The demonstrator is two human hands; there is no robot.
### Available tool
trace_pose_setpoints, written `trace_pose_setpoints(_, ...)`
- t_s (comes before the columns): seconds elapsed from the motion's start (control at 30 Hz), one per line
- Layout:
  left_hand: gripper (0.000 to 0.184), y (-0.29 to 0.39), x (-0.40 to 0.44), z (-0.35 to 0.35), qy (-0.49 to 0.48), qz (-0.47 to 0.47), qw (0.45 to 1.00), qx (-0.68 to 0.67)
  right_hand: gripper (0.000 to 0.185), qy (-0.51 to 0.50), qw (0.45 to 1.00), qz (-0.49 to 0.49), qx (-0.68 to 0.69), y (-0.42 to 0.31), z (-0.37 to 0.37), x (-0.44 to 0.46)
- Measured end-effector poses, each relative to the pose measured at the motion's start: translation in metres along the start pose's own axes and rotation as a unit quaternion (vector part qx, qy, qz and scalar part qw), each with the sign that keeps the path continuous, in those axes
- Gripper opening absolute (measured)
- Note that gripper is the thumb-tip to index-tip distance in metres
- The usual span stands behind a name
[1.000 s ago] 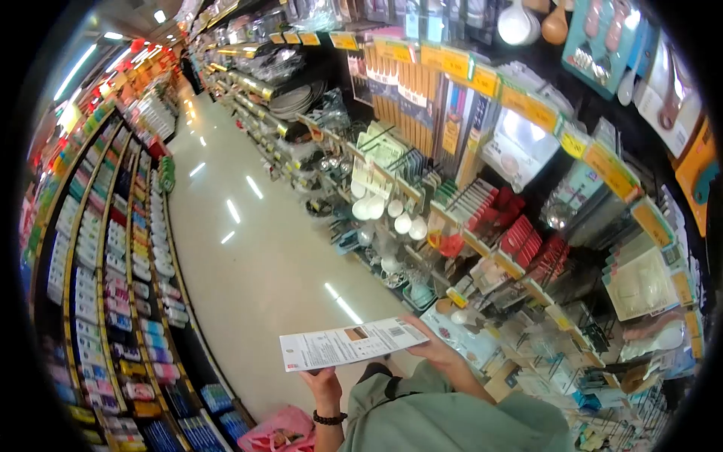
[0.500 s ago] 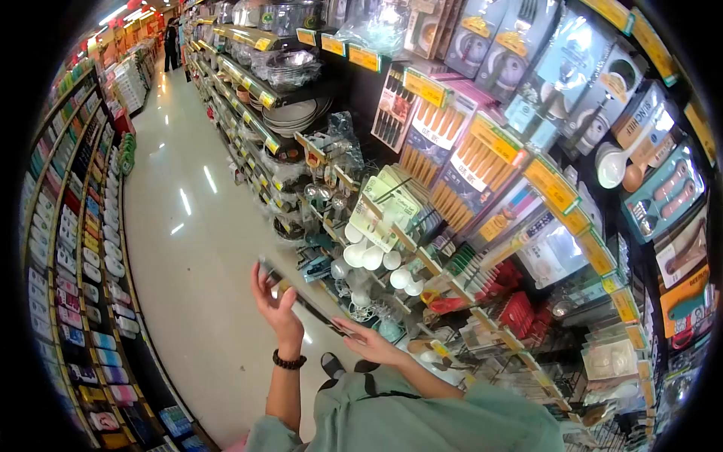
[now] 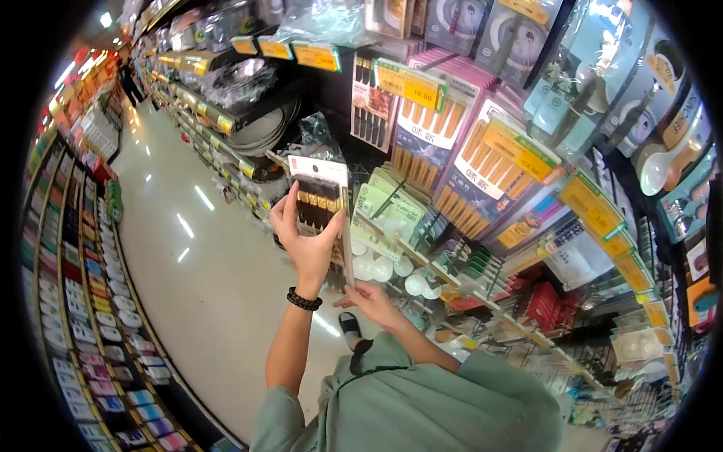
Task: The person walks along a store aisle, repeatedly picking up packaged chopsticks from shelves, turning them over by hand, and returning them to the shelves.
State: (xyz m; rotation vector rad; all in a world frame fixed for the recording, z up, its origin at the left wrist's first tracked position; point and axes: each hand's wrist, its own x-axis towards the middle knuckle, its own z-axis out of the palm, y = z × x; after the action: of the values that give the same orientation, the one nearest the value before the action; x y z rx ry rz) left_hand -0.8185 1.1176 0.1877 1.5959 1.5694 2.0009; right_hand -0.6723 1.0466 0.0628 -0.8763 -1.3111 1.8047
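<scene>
A flat pack of dark chopsticks with gold bands [image 3: 320, 197] is held up in front of the shelf, its printed face toward me. My left hand [image 3: 307, 245] wraps around it from the near side, thumb on the right edge and fingers on the left. My right hand [image 3: 370, 303] pinches the pack's lower end. Behind the pack hang more chopstick packs, including a dark set [image 3: 373, 105] and light wooden ones [image 3: 429, 124]. Green-carded white spoons [image 3: 392, 211] hang just right of the held pack.
Shelves of wrapped pans and plates [image 3: 267, 128] run away along the right side of the aisle. Yellow price tags [image 3: 520, 154] jut out from the rack hooks. A low shelf of small packaged goods [image 3: 83, 301] lines the left. Far down the aisle floor [image 3: 173, 248], a person [image 3: 129, 81] stands.
The chopstick pack has come up and turned from nearly edge-on to face me. Both hands have risen with it, still holding it. My view has shifted closer to the rack.
</scene>
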Motion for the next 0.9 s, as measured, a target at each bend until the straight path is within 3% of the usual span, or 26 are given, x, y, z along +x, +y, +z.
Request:
trace_pose_setpoints(0.13,0.068,-0.016,0.055,0.027,-0.023,0.068,0.996,0.051,0.032,0.0,0.996,-0.018,0.089,-0.02,0.006,0.046)
trace_pose_setpoints(0.27,0.066,-0.022,0.101,0.056,-0.019,0.035,0.999,-0.031,0.043,-0.017,0.992,-0.049,0.119,-0.042,0.001,0.075)
trace_pose_setpoints(0.5,0.072,-0.019,0.139,0.083,0.03,0.069,0.992,-0.104,0.056,-0.034,0.978,-0.14,0.152,-0.061,-0.013,0.106)
trace_pose_setpoints(0.63,0.075,-0.027,0.154,0.097,0.026,0.035,0.976,-0.215,0.059,-0.001,0.974,-0.18,0.14,-0.073,-0.014,0.115)
trace_pose_setpoints(0.73,0.074,-0.026,0.159,0.103,0.016,0.06,0.967,-0.248,0.061,0.023,0.972,-0.198,0.126,-0.07,-0.017,0.127)
trace_pose_setpoints(0.8,0.08,-0.023,0.16,0.104,0.008,0.098,0.971,-0.218,0.062,0.045,0.971,-0.198,0.128,-0.07,-0.011,0.13)
trace_pose_setpoints(0.9,0.071,-0.02,0.16,0.105,0.022,0.141,0.976,-0.162,0.06,0.096,0.964,-0.196,0.151,-0.063,-0.009,0.135)
